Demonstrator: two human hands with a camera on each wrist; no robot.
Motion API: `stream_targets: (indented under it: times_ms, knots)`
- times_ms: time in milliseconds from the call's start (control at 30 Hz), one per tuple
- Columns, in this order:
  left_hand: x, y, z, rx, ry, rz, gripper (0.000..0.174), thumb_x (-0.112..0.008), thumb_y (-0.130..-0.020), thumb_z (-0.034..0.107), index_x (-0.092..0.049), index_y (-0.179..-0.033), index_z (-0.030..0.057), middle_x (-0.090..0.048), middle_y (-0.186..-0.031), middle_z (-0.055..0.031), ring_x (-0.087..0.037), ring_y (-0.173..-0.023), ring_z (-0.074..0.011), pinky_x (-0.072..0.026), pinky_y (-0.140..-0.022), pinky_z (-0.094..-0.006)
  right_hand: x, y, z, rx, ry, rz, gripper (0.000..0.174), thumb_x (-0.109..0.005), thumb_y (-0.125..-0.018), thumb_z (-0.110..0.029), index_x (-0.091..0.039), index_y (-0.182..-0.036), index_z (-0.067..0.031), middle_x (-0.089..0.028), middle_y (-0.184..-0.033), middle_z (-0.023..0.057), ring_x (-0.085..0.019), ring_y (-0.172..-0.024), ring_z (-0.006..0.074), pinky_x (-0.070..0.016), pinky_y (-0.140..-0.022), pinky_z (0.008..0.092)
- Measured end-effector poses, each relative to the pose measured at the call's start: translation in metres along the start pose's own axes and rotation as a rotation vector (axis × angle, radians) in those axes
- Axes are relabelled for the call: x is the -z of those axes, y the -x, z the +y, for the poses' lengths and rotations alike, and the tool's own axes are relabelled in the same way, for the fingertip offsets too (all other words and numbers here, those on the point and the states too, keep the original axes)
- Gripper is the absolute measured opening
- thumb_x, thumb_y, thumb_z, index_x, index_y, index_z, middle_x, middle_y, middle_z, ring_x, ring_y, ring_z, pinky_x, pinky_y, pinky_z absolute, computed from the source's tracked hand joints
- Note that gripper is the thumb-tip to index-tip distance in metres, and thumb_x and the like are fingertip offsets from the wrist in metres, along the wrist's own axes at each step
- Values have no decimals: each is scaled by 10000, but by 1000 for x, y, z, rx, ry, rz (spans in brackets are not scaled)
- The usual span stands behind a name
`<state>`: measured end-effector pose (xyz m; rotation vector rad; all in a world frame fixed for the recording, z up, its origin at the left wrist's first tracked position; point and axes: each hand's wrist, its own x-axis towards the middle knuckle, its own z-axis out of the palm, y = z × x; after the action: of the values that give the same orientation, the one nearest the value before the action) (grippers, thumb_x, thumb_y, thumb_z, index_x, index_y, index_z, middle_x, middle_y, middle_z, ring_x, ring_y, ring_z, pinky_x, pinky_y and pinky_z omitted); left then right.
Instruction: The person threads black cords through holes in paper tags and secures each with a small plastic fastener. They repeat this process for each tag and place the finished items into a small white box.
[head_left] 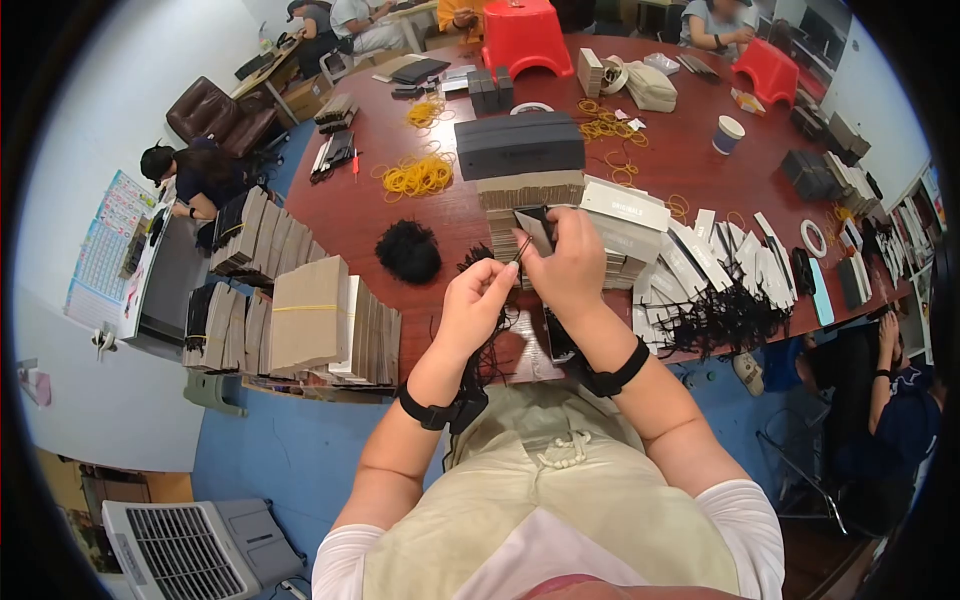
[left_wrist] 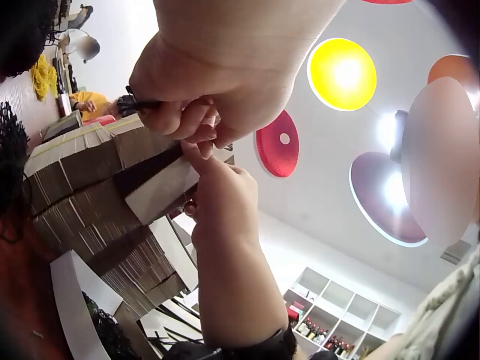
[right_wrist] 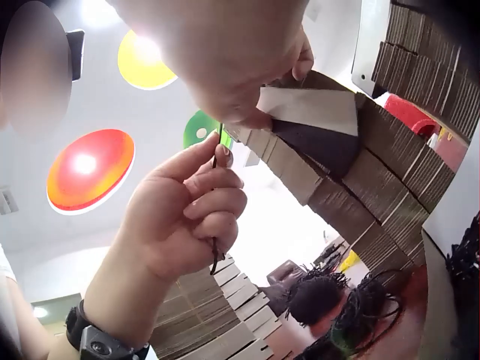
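My left hand pinches a thin black cord between thumb and forefinger, with its other fingers curled. Close beside it, my right hand holds a small flat card piece, pale on one face and dark on the other. The cord runs up from the left fingertips to the right thumb. Just beyond both hands stand stacked grey cardboard pieces, with dark pieces on top. A loose bunch of black cords lies under the left wrist.
A black fuzzy bundle sits left of the hands. White printed tags and more tags with black cords spread to the right. Tall cardboard stacks stand on the left. Yellow rubber bands and a paper cup lie farther back.
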<state>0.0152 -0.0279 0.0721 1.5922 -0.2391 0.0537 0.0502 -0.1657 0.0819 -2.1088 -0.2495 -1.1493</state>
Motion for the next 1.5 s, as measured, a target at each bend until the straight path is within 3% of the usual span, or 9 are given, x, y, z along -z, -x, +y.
stream_targets:
  times_ms: [200,400,500,600,667,733,1033,1200,1500]
  knots:
    - [4,4,0,21,6,-12,178,-559,-908,169,-591,-813,22,-515,-685,66,-408,-619,-2,-331,-545,-170,14,5,5,87,19,-38,225,-711,-691,-128,-523,-777,-38,-545,-746,88,-551,-709,298,-444,-595,375]
    - [14,11,4,66,73,-113,198,-537,-918,189,-592,-836,17,-510,-698,58,-425,-648,-17,-354,-577,-184,32,7,6,-336,-601,-489,270,-746,-696,-171,-537,-770,-17,-586,-691,72,-582,-617,215,-453,-567,298]
    - [18,19,9,79,28,-194,219,-519,-926,206,-590,-839,18,-481,-677,58,-413,-637,-25,-347,-571,-190,43,8,5,-118,-518,-699,254,-750,-696,-112,-583,-861,-17,-606,-769,38,-570,-676,110,-468,-607,253]
    - [20,25,13,112,6,-227,228,-506,-930,214,-595,-849,21,-473,-668,53,-411,-626,-34,-344,-551,-196,48,7,8,-108,-706,-712,237,-718,-734,-98,-595,-919,-15,-618,-894,50,-581,-794,111,-481,-694,251]
    - [20,27,9,127,-3,-228,231,-502,-931,217,-599,-854,22,-481,-672,52,-415,-625,-36,-342,-540,-196,34,9,12,-602,-1155,-682,167,-639,-838,-148,-606,-917,-4,-632,-895,46,-582,-776,105,-483,-694,248]
    - [21,29,2,156,60,-243,213,-501,-931,196,-604,-872,20,-490,-671,47,-428,-625,-36,-358,-545,-191,28,2,11,-675,-1038,-717,149,-609,-855,-121,-610,-946,-3,-640,-876,55,-593,-805,109,-481,-694,240]
    - [28,39,-3,234,47,-108,137,-555,-870,21,-630,-973,-27,-614,-762,-37,-566,-667,-81,-476,-631,-206,25,7,19,-393,-779,-539,125,-605,-855,-127,-606,-774,-32,-597,-727,8,-536,-635,66,-430,-569,209]
    - [30,37,1,308,105,1,96,-619,-820,-3,-635,-911,-29,-648,-769,-73,-588,-626,-94,-492,-600,-214,31,0,11,-837,-1493,-540,96,-580,-852,-129,-572,-857,-34,-557,-704,11,-480,-592,91,-379,-530,230]
    - [36,34,15,-228,-133,91,158,-585,-812,-52,-637,-957,-19,-617,-830,-58,-610,-743,-121,-487,-673,-232,43,8,21,-925,-1590,-624,258,-580,-846,-67,-596,-1086,28,-635,-832,86,-502,-618,110,-402,-550,231]
